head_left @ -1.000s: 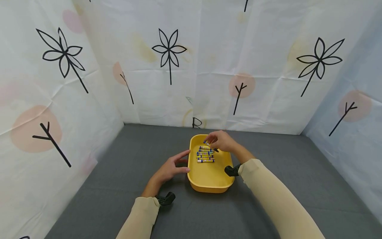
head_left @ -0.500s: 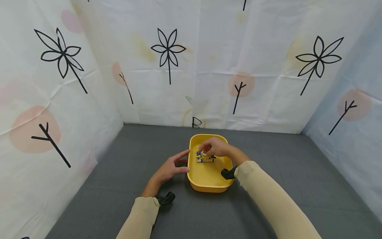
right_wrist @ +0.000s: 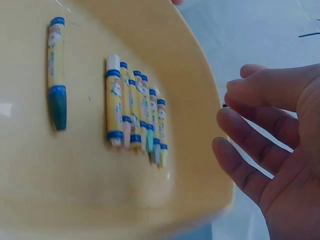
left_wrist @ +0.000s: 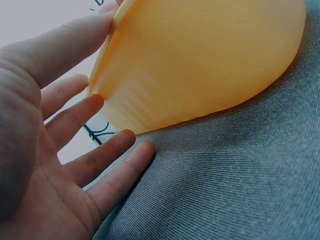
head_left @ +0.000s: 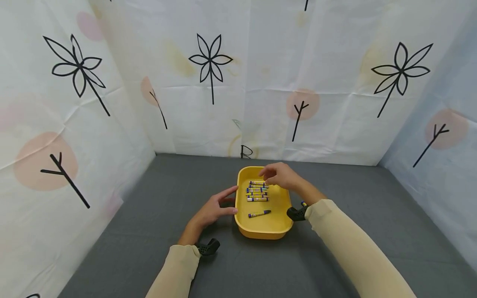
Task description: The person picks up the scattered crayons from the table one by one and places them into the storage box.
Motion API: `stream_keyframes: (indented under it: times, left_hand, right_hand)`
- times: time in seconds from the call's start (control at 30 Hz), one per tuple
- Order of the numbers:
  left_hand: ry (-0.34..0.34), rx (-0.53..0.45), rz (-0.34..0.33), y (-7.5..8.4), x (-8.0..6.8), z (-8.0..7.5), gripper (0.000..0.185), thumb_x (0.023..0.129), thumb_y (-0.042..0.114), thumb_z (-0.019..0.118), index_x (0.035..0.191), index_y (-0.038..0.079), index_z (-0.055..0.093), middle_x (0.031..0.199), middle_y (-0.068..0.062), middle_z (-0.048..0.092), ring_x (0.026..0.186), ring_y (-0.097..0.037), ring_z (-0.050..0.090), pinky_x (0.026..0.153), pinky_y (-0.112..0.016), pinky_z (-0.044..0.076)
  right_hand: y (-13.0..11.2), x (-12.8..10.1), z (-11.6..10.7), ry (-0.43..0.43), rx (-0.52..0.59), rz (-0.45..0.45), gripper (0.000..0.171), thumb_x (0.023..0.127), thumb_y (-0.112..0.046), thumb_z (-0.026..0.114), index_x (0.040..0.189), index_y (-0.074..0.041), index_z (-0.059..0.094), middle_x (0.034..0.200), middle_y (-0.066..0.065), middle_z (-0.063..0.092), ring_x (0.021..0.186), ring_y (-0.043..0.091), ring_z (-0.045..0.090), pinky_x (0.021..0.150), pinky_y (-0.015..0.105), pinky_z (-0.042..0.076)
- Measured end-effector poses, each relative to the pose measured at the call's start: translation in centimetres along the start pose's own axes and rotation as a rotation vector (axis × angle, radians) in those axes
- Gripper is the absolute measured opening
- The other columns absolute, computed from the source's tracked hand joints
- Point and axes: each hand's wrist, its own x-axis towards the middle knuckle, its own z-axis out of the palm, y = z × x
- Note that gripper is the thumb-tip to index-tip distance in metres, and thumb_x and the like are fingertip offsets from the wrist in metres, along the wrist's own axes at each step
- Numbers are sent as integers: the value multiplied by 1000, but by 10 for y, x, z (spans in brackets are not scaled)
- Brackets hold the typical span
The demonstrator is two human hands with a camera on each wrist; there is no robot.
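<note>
In the head view, a yellow plastic tray (head_left: pixel 275 225) holds a row of oil pastels (head_left: pixel 257 199), in yellow wrappers with blue bands, lying side by side. One dark green pastel (head_left: pixel 259 214) lies apart from them, nearer the front. My left hand (head_left: pixel 210 211) touches the tray's left rim with spread fingers; the left wrist view shows the thumb at the rim and the left palm (left_wrist: pixel 55 195) holding nothing. Over the far right part of the tray is my right hand (head_left: pixel 281 176). The right wrist view shows its loosely bent fingers (right_wrist: pixel 255 140) with nothing between them.
A small blue-and-yellow piece (head_left: pixel 304 203), perhaps another pastel, shows right of the tray, mostly hidden by the right wrist. Grey cloth (head_left: pixel 186 174) covers the table. White printed sheets (head_left: pixel 261 74) stand behind and at both sides.
My right hand dipped over the pastel row, then moved back up and to the right, with its fingers now free. The dark green pastel now lies apart in the tray's front half. The left hand stays.
</note>
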Motion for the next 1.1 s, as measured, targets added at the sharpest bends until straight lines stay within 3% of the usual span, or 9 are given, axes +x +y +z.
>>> stream_keyframes:
  times: [0.23,0.53,0.7,0.93,1.1]
  left_hand:
    - [9,-8,-3,1,-1,0,72,91,5,67,153,4,30,156,-15,29,133,-44,37,105,-60,29]
    - [10,-5,-7,2,-1,1,72,90,5,68,153,6,31,156,-15,30,133,-44,37,105,-61,29]
    - [4,7,-6,4,-2,1,73,91,6,68,153,5,30,156,-16,29,134,-45,36,106,-61,28]
    - [5,9,-8,5,-2,2,72,91,5,67,153,4,30,155,-17,29,134,-44,36,106,-60,28]
    - [4,10,-2,5,-2,2,72,91,5,67,152,4,30,155,-18,29,134,-45,36,106,-60,29]
  right_hand:
    - [17,-17,-20,116,21,44,24,92,-2,64,116,1,65,98,11,62,86,27,59,76,42,54]
    - [49,-47,-34,129,62,75,25,93,-4,64,117,4,63,96,13,61,91,41,58,79,50,52]
    - [66,-61,-36,95,51,113,25,93,-3,63,117,2,63,94,11,61,89,39,59,77,49,53]
    - [89,-78,-34,9,-18,155,28,91,-5,67,117,5,63,88,7,62,76,21,59,69,35,52]
    - [99,-88,-32,-63,-43,157,29,89,-1,66,116,8,62,83,7,62,71,21,59,62,35,53]
